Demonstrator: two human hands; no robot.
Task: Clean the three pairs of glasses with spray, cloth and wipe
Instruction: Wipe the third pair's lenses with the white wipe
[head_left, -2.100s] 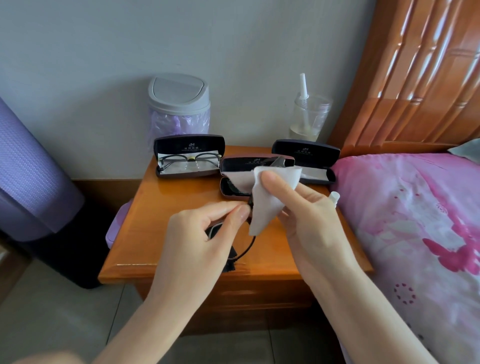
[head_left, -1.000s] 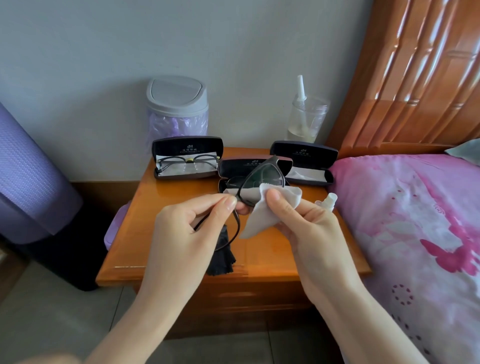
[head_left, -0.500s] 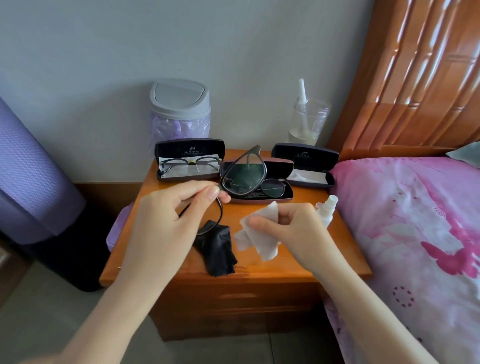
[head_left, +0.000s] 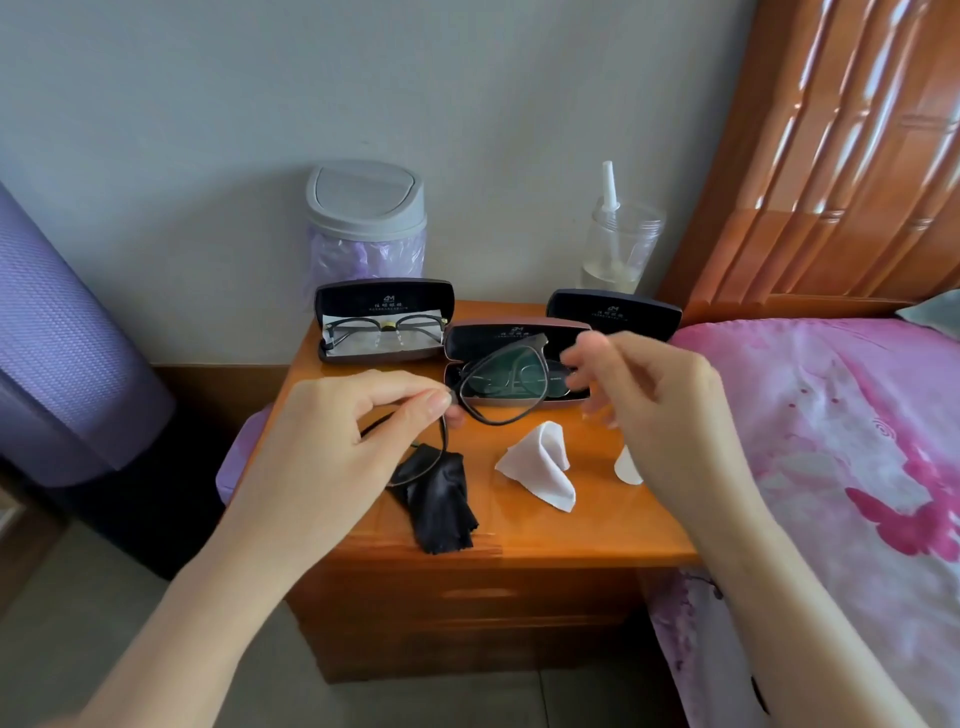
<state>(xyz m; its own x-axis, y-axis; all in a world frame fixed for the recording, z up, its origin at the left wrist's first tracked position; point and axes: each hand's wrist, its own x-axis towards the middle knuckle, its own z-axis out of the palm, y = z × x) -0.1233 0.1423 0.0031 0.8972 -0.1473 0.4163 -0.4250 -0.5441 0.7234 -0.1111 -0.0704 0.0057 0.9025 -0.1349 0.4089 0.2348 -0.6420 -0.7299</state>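
Observation:
My left hand (head_left: 353, 431) pinches the left corner of a dark-framed pair of glasses (head_left: 501, 387) and holds it above the nightstand (head_left: 519, 540). My right hand (head_left: 660, 400) is raised at the frame's right end, its fingers spread and blurred, with nothing clearly in them. The white wipe (head_left: 540, 465) lies crumpled on the wood below the glasses. A black cloth (head_left: 439, 501) lies under the dangling temple arm. The small spray bottle (head_left: 627, 466) is mostly hidden behind my right hand. A second pair (head_left: 384, 331) lies in the left case, and a third sits in the middle case (head_left: 519, 338).
A third open case (head_left: 613, 312) stands at the back right. A grey-lidded bin (head_left: 366, 228) and a clear jar (head_left: 618, 249) stand against the wall. A pink bed (head_left: 831, 441) borders the nightstand on the right, and a purple object (head_left: 62, 338) stands at the left.
My right hand stopped wiping the lens, put the white wipe down on the nightstand and rose to the right end of the glasses. My left hand kept hold of the frame.

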